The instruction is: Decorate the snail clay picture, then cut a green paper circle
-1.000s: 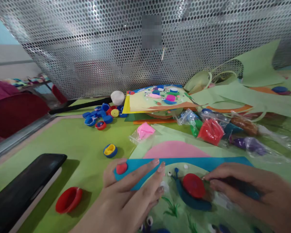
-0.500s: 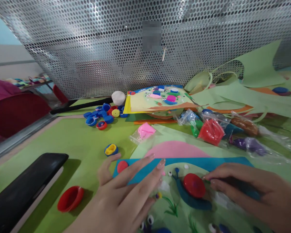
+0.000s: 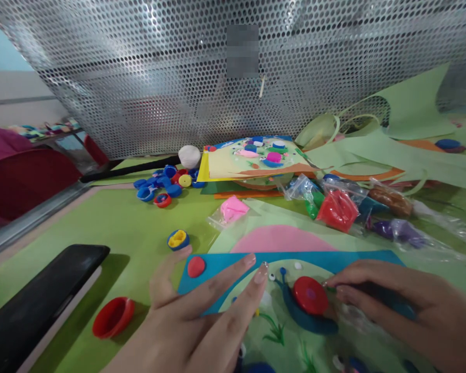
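Note:
A clay picture on blue card [image 3: 213, 282] lies before me, showing a blue snail [image 3: 306, 322] with a round red shell [image 3: 309, 296], green grass tufts and googly eyes. My left hand [image 3: 202, 316] rests over its left part, fingers spread, and holds nothing. My right hand [image 3: 392, 305] is at the shell's right side, thumb and forefinger pinched on a small green piece of clay [image 3: 331, 289]. The palm side of that hand is hidden. A red clay disc [image 3: 196, 267] sits at the card's top left corner.
On the left are a black phone-like device [image 3: 42, 305], an open red cap [image 3: 113, 317] and a blue cap with yellow clay [image 3: 178, 239]. Behind stand bagged pink clay [image 3: 233, 208], bagged red clay [image 3: 338, 210], several blue caps and finished pictures [image 3: 225, 165] against a perforated metal panel [image 3: 171, 77].
My left hand has shifted slightly, with its fingers spreading wider and uncovering more of the card's left side. My right hand stays pinched beside the shell.

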`<state>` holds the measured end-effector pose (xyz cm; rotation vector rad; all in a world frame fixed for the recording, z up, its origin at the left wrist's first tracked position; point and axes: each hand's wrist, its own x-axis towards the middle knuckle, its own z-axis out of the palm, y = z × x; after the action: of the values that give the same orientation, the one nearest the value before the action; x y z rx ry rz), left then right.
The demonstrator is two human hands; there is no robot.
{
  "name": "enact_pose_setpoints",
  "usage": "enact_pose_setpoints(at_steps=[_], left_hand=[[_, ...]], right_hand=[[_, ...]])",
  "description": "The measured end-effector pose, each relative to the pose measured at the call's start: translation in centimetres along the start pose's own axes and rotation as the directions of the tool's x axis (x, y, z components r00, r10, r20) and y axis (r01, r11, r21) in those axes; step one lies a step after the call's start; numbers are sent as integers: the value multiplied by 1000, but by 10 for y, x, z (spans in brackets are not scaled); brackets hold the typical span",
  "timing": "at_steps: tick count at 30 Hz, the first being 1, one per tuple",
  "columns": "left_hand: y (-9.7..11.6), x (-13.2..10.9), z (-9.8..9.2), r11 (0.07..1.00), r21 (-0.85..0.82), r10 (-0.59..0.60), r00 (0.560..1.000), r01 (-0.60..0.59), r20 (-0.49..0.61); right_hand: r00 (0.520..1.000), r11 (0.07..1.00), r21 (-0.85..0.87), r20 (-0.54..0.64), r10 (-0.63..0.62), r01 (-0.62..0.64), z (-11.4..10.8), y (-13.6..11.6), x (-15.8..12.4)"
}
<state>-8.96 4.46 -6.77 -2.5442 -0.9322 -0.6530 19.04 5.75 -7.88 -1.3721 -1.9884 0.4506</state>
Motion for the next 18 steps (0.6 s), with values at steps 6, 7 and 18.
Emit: enact_pose_setpoints(at_steps=[6, 7, 18], left_hand=[[3, 10, -4, 999, -37, 6, 1000, -5, 18], [4, 13, -4, 999, -33, 11, 1000, -11, 12], [6, 22, -15, 999, -30, 22, 999, -23, -41]], right_hand=[[1000, 1000, -2, -26, -6, 6, 1, 0, 0], [1000, 1000, -4, -28, -9, 9, 1, 0, 1], [1000, 999, 38, -8, 19, -19, -1, -3, 3]])
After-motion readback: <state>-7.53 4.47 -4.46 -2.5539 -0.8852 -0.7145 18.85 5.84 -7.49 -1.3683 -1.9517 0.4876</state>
